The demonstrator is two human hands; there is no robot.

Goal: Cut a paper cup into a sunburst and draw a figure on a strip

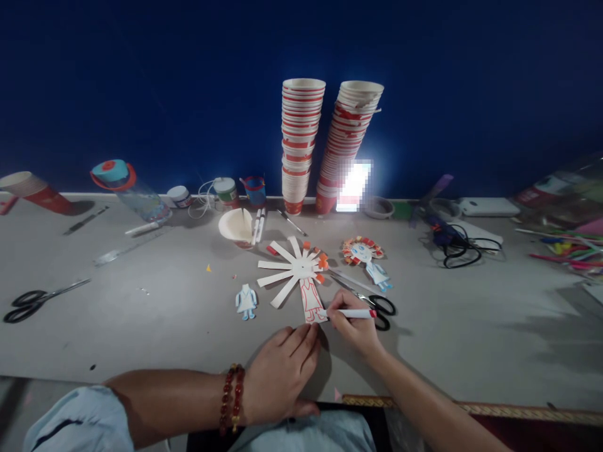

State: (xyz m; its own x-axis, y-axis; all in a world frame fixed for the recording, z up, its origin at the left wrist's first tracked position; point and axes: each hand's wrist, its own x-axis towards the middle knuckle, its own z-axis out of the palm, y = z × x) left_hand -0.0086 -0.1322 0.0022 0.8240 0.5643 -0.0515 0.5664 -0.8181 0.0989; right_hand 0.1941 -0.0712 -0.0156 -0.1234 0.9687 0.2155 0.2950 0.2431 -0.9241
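In my right hand [354,323] is a white marker with a red end [353,313], its tip at the foot of a figure drawn in red on a paper strip [311,300]. That strip belongs to a cut-open paper cup [300,268] whose strips fan out flat, a few tipped with curled orange pieces. My left hand [287,364] lies flat, fingers extended, fingertips at the strip's lower end. Left of it is a blue-edged paper dress cutout [246,302]. A finished-looking paper doll [362,252] with red curled hair lies at the right. Black-handled scissors [385,306] rest partly behind my right hand.
Two tall stacks of paper cups [303,135] stand at the back, the right one leaning. A second pair of scissors [31,304] and a water bottle [134,191] are at the left. A glue gun [443,232] with black cord lies at the right.
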